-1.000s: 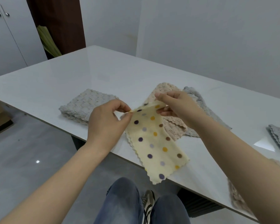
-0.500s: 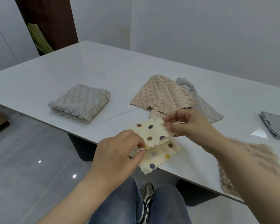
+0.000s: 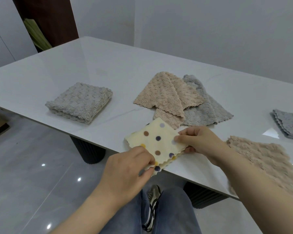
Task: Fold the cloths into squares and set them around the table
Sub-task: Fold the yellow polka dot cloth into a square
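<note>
A person's own view looks down over the near edge of a glossy white table (image 3: 95,68). Both hands hold a cream cloth with coloured dots (image 3: 156,141), folded into a small square of several layers with wavy edges. The cloth lies between the two hands at the table's near edge, and its nearest corner reaches past the edge, above the floor. Whether its underside touches the tabletop cannot be told.

The left hand (image 3: 125,174) pinches the cloth's near left corner, fingers curled tight against the thumb with the layers caught between them. The right hand (image 3: 201,142) pinches the right corner, fingertips on top and the thumb showing beneath. Each hand grips only a corner, so the middle of the square is in plain sight.

Further back on the table, to the left, lies a grey cloth (image 3: 79,102) folded into a thick square. Behind the dotted cloth, a loose beige cloth (image 3: 166,97) lies partly over a blue-grey cloth (image 3: 208,114). Another beige cloth (image 3: 264,157) lies beside the right forearm near the table's edge. At the far right a pale grey cloth (image 3: 287,124) is cut off by the frame.

Below the hands are blue jeans (image 3: 174,215) and a shoe (image 3: 152,200) on a shiny grey floor.
</note>
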A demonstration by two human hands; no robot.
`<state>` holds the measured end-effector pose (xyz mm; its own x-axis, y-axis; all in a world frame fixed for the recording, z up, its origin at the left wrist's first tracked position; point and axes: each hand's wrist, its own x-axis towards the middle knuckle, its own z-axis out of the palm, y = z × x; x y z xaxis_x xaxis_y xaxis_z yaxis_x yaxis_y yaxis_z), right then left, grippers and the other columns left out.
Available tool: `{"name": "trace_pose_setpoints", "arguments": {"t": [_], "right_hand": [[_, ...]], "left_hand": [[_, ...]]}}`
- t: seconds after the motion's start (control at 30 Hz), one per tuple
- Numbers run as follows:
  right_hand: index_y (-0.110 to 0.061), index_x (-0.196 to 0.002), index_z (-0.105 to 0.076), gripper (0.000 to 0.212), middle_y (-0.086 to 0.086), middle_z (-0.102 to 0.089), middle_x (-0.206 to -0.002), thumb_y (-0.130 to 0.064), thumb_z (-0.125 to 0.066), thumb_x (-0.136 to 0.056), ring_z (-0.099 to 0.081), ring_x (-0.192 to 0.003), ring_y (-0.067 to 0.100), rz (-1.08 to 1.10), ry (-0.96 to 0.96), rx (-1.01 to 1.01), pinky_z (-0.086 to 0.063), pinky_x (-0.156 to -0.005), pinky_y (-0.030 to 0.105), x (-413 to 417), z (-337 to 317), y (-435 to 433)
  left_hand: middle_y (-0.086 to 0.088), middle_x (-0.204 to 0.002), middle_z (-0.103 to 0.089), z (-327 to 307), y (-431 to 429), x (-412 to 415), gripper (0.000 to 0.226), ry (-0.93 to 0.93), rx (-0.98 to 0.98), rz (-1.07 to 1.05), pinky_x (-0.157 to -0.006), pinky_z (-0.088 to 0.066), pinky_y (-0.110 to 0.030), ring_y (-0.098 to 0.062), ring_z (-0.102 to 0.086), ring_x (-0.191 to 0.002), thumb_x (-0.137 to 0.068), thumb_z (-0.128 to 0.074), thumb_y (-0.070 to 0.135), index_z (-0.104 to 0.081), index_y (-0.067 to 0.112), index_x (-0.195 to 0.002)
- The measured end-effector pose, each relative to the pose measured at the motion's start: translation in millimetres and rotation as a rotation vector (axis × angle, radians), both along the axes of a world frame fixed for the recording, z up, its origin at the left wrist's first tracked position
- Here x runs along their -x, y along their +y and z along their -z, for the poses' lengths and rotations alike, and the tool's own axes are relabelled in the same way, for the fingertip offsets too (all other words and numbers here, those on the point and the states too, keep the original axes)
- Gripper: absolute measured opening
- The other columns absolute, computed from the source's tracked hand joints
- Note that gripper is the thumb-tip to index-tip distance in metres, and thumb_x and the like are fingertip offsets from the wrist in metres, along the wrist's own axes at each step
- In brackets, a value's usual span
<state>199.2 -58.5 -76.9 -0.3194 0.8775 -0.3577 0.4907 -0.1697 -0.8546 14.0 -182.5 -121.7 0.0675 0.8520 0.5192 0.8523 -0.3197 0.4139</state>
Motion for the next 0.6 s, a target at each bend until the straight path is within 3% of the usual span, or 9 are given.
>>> {"name": "trace_pose_setpoints", "arguments": {"t": [0.2,0.43,0.6], "right_hand": [[0.0,-0.083,-0.069,0.012,0.013,-0.069,-0.079,-0.012,-0.069,-0.085,-0.064,-0.069,0.02,0.014,-0.005,-0.019,-0.058,-0.07,0.031,-1,4,2],[-0.005,-0.073,-0.066,0.016,0.015,-0.068,-0.077,-0.016,-0.069,-0.084,-0.064,-0.067,0.023,0.019,-0.041,-0.052,-0.057,-0.079,0.043,-2,5,2],[0.002,-0.079,-0.068,0.013,0.016,-0.07,-0.076,-0.011,-0.071,-0.082,-0.062,-0.06,0.019,0.041,-0.055,-0.08,-0.054,-0.058,0.023,-3,6,1]], "left_hand": [[0.014,-0.076,-0.064,5,-1,2,0.003,0.007,0.007,0.037,-0.044,-0.041,-0.019,0.008,-0.027,-0.064,-0.072,-0.066,0.024,-0.064,0.024,-0.072],[0.013,-0.075,-0.065,5,-1,-1,0.003,0.013,-0.038,0.072,-0.048,-0.034,-0.013,-0.002,-0.038,-0.062,-0.074,-0.066,0.024,-0.065,0.023,-0.071],[0.013,-0.074,-0.063,11,-2,-2,0.003,0.044,-0.043,0.08,-0.044,-0.036,-0.018,-0.007,-0.039,-0.06,-0.074,-0.063,0.022,-0.061,0.024,-0.072]]}}
